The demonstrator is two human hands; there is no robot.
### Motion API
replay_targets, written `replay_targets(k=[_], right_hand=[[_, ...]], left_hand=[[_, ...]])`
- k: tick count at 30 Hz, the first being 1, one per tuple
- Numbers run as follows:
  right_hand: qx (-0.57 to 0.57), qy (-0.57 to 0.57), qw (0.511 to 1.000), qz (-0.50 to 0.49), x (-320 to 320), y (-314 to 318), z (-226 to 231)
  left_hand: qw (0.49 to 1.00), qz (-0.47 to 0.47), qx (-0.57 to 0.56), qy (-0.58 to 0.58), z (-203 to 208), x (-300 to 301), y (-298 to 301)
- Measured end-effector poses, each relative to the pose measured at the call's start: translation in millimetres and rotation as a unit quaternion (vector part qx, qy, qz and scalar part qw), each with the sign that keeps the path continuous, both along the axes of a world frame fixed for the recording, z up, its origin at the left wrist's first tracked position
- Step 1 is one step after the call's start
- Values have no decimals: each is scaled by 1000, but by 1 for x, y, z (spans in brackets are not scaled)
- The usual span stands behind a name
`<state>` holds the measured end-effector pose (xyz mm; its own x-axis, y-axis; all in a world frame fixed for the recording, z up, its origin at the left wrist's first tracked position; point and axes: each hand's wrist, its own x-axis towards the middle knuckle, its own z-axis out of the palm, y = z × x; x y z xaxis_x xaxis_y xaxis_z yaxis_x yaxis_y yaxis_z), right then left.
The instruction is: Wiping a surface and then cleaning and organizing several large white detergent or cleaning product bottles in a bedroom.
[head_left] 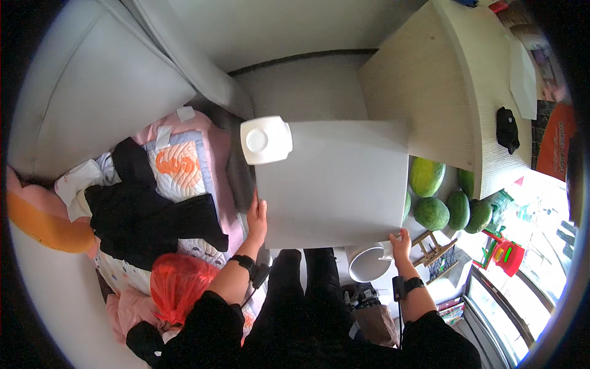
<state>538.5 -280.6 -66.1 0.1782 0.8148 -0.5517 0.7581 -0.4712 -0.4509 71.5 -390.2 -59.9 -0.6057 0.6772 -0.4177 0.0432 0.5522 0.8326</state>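
A light grey rectangular flat top [335, 190] spans the middle in front of my legs; what lies under it is hidden. My left hand [257, 220] grips its left edge, thumb and fingers along the side. At the near right corner my right hand [401, 244] is closed on the edge. On the far left corner rests a white squarish thing [279, 138] with rounded corners and a round shape in its centre. Just below the near edge, beside my right hand, stands a white bucket [367, 264].
To the left is a bed with black clothing [144, 215], a patterned quilt [178, 163] and a red plastic bag [178, 283]. Several watermelons [431, 213] lie on the right beneath a pale wooden counter [424, 92]. A small wooden stool [433, 247] and a red-green toy-like object [507, 257] stand nearer.
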Motion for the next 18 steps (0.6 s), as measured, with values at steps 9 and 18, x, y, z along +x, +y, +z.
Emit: replay_targets(k=[9,18], right_hand=[[-42,-39,998,7,13,-35,18],[-21,11,998,-59,23,-50,9]], left_hand=[[999,3,-44,-29,11,29,-48],[997,10,-74,-37,12,34,-50]])
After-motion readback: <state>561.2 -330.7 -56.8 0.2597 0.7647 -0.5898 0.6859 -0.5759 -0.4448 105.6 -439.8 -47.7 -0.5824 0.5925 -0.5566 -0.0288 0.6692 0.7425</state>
